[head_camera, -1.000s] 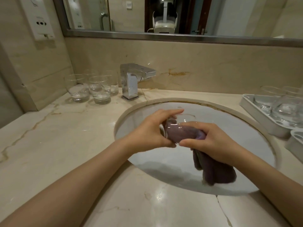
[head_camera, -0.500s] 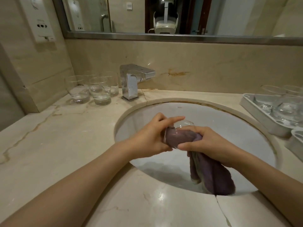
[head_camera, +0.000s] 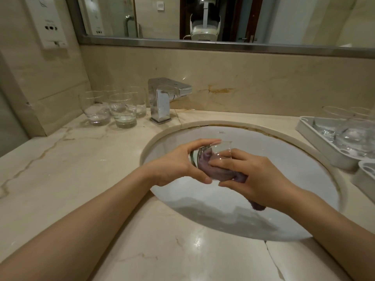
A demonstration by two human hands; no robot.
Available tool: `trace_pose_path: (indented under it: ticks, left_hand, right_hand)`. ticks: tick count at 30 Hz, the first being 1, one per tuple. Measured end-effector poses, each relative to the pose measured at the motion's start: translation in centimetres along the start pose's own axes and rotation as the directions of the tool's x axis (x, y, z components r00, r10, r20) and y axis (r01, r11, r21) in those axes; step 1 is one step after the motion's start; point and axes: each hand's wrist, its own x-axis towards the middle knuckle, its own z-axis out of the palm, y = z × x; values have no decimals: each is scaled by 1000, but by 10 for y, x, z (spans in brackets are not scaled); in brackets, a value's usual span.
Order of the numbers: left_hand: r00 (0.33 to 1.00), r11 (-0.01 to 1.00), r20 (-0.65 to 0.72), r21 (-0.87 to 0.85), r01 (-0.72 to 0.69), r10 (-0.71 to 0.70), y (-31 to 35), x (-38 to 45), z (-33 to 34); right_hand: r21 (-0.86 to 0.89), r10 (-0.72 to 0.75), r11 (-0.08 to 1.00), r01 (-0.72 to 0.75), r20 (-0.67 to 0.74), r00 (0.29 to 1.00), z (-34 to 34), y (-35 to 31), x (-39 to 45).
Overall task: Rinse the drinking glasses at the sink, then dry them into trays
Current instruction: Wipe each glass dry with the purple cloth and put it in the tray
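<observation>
Glass, thin and clear, is what the person holds over the white basin (head_camera: 284, 159) in the middle of the frame. The left hand (head_camera: 178, 165) grasps the tumbler (head_camera: 205, 157) by its thick base, fingers over the top and thumb below. The right hand (head_camera: 257, 177) grips the purple cloth (head_camera: 221, 173), which is pushed into the mouth of the glass, and also touches its rim. I judge this glass light but fragile, and slippery while wet, so the heavy base is the safer place to hold; pressing hard on the thin rim could crack it. Four more glasses (head_camera: 121, 110) stand near the chrome faucet (head_camera: 162, 100) at upper left. At the right edge, a grey tray (head_camera: 316, 142) already carries glasses. Between the hands and this tray nothing stands in the way.
</observation>
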Motion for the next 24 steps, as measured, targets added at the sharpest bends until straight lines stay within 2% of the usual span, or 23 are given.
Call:
trace_pose_path:
  ticks: [2,4,7,9,10,12,13,14,15,17,18,19,20,21,22,24]
  left_hand:
    - [998,999,-35,27,-44,45,1,0,3]
    - [993,987,-67,136,-83,93,-3,1,7]
    - [979,905,-83,403,-137,186,-7,0,10]
    - [952,776,-34,588,-228,306,-9,0,9]
    - [923,661,15,694,-286,384,-10,1,8]
    - [867,436,106,831,-346,487,-14,3,5]
    - [854,386,123,853,-352,506,-15,5,3]
    - [852,387,121,852,-353,510,-16,5,2]
    - [861,438,92,831,-343,500,-15,5,1]
    - [925,668,-14,696,-264,380,-10,3,2]
    - [963,808,-58,559,-185,262,-6,1,3]
    - [988,921,-76,377,-93,131,-2,0,3]
    - [997,978,-68,206,-11,26,1,-2,2]
    - [998,995,-51,89,38,-33,3,-2,2]
    - [998,998,-36,20,58,-57,4,-2,1]
    - [998,998,-16,-31,62,-63,5,-3,2]
  right_hand:
    - [21,9,1000,-8,-25,1000,-1,2,1]
    - [239,128,963,-124,-2,992,-4,-3,2]
    - [577,326,745,-334,121,938,-7,-8,4]
    - [736,370,519,-436,267,890,-9,-11,7]
    - [767,378,426,-479,330,865,-12,-13,8]
    - [789,375,324,-521,399,837,-14,-13,9]
    - [791,373,319,-523,403,836,-14,-13,9]
    - [786,372,335,-520,397,839,-15,-15,10]
    - [783,366,364,-504,377,851,-15,-15,9]
    - [774,365,441,-454,308,879,-14,-17,9]
    - [734,368,528,-427,255,894,-13,-17,7]
    - [632,341,679,-373,179,923,-10,-14,5]
    - [450,281,842,-298,105,954,-10,-12,5]
    - [259,194,944,-203,61,979,-8,-7,4]
    - [126,119,984,-123,37,992,-5,-3,2]
    - [84,69,994,-70,15,998,-3,1,1]
